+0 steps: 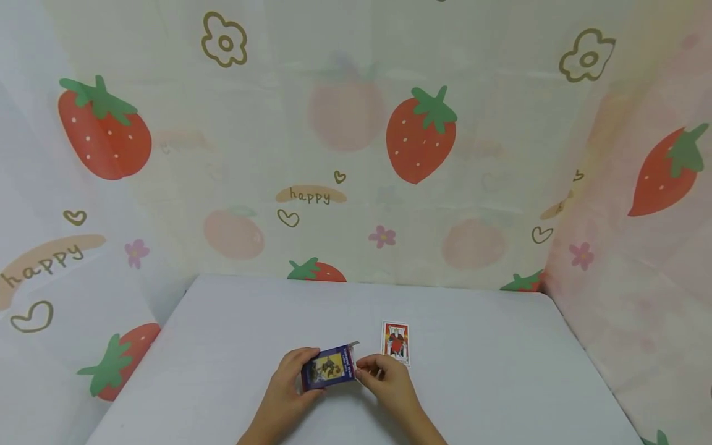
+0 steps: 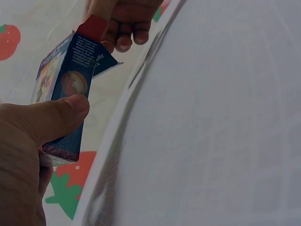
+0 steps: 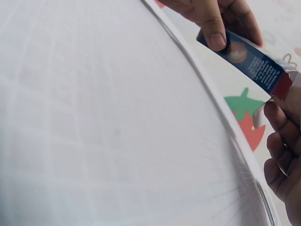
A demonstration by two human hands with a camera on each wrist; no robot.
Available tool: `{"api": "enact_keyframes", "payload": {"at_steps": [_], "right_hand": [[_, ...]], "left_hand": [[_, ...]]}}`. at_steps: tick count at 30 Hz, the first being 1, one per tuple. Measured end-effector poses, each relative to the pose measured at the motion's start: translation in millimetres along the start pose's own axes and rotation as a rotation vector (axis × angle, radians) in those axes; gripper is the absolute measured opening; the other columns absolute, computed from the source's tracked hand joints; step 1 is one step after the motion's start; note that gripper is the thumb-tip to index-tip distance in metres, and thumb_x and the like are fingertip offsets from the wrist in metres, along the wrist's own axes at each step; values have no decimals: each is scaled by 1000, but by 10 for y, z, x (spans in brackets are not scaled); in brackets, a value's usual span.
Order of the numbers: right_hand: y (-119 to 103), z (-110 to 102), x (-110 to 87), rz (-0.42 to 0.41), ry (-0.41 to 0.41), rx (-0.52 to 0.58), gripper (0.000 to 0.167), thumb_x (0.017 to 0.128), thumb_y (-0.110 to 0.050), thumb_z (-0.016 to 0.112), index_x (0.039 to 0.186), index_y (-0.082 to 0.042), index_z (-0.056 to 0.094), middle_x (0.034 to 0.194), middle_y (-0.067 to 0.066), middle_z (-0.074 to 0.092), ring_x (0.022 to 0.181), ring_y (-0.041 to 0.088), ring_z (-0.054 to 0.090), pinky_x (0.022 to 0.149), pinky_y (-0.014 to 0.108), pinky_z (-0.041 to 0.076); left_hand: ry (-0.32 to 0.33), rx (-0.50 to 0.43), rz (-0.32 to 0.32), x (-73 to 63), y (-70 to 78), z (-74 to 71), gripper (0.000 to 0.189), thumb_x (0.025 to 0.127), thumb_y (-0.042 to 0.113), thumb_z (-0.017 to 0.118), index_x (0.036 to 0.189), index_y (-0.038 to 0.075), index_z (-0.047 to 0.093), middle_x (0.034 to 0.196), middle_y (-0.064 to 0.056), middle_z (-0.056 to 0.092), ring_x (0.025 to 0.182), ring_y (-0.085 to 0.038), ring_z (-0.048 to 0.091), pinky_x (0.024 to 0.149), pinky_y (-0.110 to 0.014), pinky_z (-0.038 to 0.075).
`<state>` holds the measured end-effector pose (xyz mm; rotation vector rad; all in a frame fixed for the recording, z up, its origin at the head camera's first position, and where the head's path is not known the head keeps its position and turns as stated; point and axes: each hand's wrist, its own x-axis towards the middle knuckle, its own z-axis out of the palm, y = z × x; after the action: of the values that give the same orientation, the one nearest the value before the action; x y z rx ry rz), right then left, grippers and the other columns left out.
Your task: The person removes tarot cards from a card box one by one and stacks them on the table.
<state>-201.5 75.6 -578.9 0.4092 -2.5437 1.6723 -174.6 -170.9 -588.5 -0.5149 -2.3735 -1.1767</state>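
Observation:
A dark blue tarot card box [image 1: 328, 367] with a picture on its front is gripped by my left hand [image 1: 291, 378] above the white table. The left thumb presses its narrow side in the left wrist view. At the box's right end the top is undone, with a red side flap [image 2: 92, 28] and a blue lid flap [image 2: 106, 62] standing out. There my right hand [image 1: 391, 384] pinches at the opening with thumb and forefinger, its other fingers curled. The inside of the box is hidden. Just beyond the right hand lies a red-bordered card [image 1: 396, 339], face up, partly covered by that hand.
The white table [image 1: 489, 371] reaches back to a hanging cloth [image 1: 356, 247] printed with strawberries and flowers. Similar cloths stand along the left and right sides.

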Motion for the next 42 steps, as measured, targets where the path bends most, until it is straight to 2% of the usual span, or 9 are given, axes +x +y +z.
{"api": "enact_keyframes", "payload": {"at_steps": [4,10,13,17,23,32,42], "right_hand": [[-13,-7,-5,6,-6,-8,9,89,-23,81,94,-18,77,80,-7,67,70,5,55,59,18,48],[-10,-5,-11,9,-6,-32,8,89,-22,80,95,-17,78,80,-8,66,70,3,54,59,18,48],[-7,-5,-14,3,0,-30,8,88,-21,81,94,-16,78,80,-8,66,69,2,54,58,18,48],[-12,-12,-6,-10,6,-28,8,88,-19,81,94,-14,78,80,-6,67,69,2,54,58,18,48],[-31,-17,14,11,12,-37,7,87,-17,81,93,-16,78,80,-7,67,70,3,55,58,18,49],[-87,-30,2,48,16,-25,6,87,-17,80,91,-17,75,80,-7,65,71,6,54,58,18,47],[-119,-74,9,72,22,-16,4,89,-16,77,92,-17,74,81,-7,69,72,6,57,61,18,47]], "left_hand": [[-5,-3,3,4,9,-4,83,65,13,97,139,20,59,134,9,59,127,-17,57,113,-8,32],[-17,3,-17,-6,20,-4,83,66,14,97,139,21,59,134,10,59,128,-15,56,114,-13,36],[-19,11,-21,-6,32,-6,82,65,14,97,139,20,60,134,10,59,128,-15,56,114,-17,39],[-20,31,-23,-1,42,-10,82,65,16,97,139,20,60,134,10,60,128,-14,56,112,-30,45],[-16,35,-11,6,38,-9,82,65,14,97,138,20,61,133,8,60,127,-15,57,109,-41,49],[-23,26,-28,15,16,0,82,65,14,97,138,13,61,133,5,61,128,-17,57,110,-44,49],[-2,38,-9,17,2,-5,83,64,15,97,139,15,61,134,3,60,128,-17,57,111,-40,48]]}}
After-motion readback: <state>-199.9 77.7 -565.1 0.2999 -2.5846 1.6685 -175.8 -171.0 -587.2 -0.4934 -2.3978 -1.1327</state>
